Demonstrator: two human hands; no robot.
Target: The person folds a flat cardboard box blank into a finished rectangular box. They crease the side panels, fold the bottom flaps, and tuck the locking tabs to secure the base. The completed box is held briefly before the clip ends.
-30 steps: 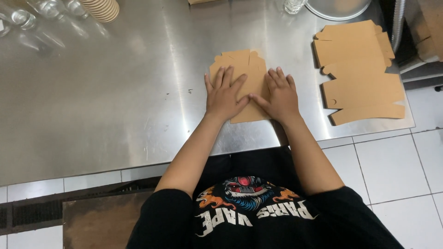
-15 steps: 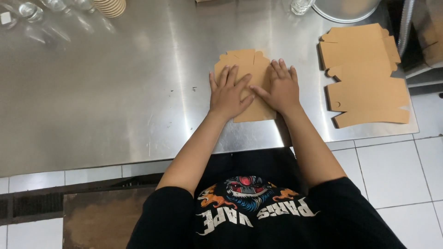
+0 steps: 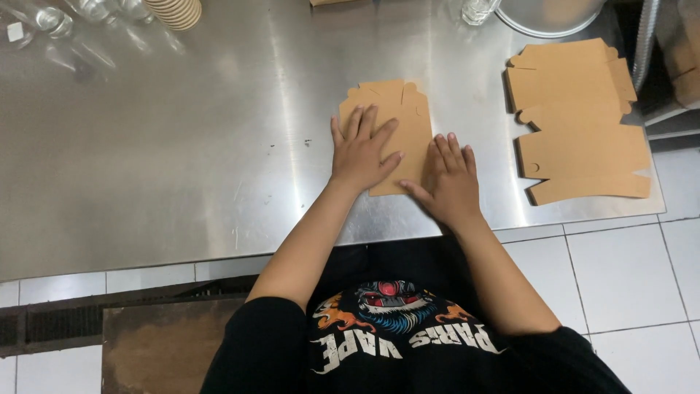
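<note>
Both hands are flat on the steel table (image 3: 182, 160) right now. Left hand (image 3: 361, 153) lies palm-down on a folded brown cardboard blank (image 3: 405, 117), fingers (image 3: 364, 120) spread out across it. Right hand (image 3: 450, 182) sits at the blank's right edge, mostly on bare metal, fingers close together, thumb touching the cardboard. Stack of more flat blanks (image 3: 580, 120) lies well off to the right, near the table's corner. Paper cups (image 3: 175, 11) are up at the far left.
</note>
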